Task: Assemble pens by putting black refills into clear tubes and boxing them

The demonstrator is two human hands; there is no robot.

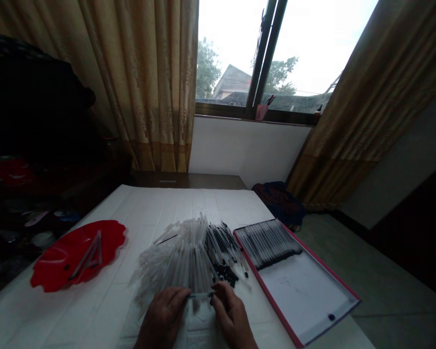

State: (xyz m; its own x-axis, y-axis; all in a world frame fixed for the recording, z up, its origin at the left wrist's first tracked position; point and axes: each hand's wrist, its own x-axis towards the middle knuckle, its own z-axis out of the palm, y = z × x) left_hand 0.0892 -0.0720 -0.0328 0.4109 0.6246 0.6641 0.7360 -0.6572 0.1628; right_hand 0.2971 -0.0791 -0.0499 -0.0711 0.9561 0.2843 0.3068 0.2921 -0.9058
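While I watch through the head camera, 1 clear pen (200, 294) lies crosswise, long axis running left to right, pinched between my left hand (163, 317) and right hand (231, 315), both closed on it. Just beyond lies a heap of pens (189, 257). To the left sits a red plate (78, 257); to the right, a red-edged tray (294, 281) holding aligned pens (269, 244).

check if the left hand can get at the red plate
Probably yes: the left hand lies near the red plate, with only white table covering between them and the pile of pens off to one side. It would first have to release the pen it pinches.
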